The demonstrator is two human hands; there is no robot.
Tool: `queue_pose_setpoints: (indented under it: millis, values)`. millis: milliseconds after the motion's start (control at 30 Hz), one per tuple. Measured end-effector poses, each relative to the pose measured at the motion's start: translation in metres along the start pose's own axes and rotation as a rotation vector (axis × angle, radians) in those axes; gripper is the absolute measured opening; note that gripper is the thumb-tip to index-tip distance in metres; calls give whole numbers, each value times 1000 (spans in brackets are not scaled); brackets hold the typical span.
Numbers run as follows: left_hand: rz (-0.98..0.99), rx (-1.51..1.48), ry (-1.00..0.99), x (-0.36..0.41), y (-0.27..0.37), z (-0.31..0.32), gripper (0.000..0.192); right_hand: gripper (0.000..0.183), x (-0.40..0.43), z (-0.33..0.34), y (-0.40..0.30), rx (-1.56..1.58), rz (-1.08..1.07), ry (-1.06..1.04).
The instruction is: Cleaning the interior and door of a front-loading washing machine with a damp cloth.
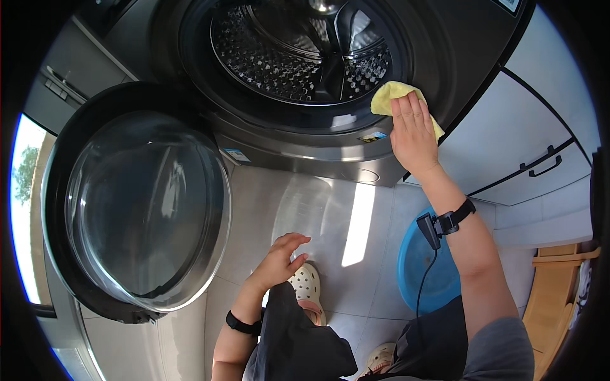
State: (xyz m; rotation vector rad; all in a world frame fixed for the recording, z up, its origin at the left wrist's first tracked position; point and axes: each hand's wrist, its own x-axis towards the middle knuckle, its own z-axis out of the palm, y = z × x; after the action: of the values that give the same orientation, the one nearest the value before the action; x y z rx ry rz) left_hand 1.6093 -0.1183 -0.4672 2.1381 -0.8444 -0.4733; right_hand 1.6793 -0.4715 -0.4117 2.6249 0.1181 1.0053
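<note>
My right hand presses a yellow cloth flat against the front of a dark washing machine, at the lower right of its round opening. Behind the black door seal the perforated metal drum shows, with nothing seen lying in it. The round glass door is swung wide to the left. Near my knee, above the floor, my left hand hangs with fingers apart and slightly curled, holding nothing.
A blue plastic basin is on the tiled floor beside my right forearm. White cabinets with black handles flank the machine at right. A wooden piece of furniture is at the lower right. A cable runs from my right wristband.
</note>
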Motion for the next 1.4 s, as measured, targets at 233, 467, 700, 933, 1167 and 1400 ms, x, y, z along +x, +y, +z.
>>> queue_pose_setpoints:
  millis: [233, 467, 700, 933, 1167, 1400]
  values:
    - [-121, -170, 41, -8, -32, -2, 34, 60, -19, 49, -49, 61, 331, -17]
    - [-113, -203, 23, -1, -24, -6, 33, 59, -16, 55, -70, 117, 508, 131]
    - [-78, -210, 69, 11, -23, -14, 32, 53, -8, 27, -26, 473, 372, 336]
    - [-75, -211, 68, 22, -12, -7, 35, 60, -24, 53, -40, 420, 376, 346]
    - [-73, -205, 43, 17, -11, -6, 34, 54, -37, 59, -39, 177, 255, 206]
    - [-60, -204, 69, 16, -12, -5, 32, 61, -38, 75, -83, 161, 369, -42]
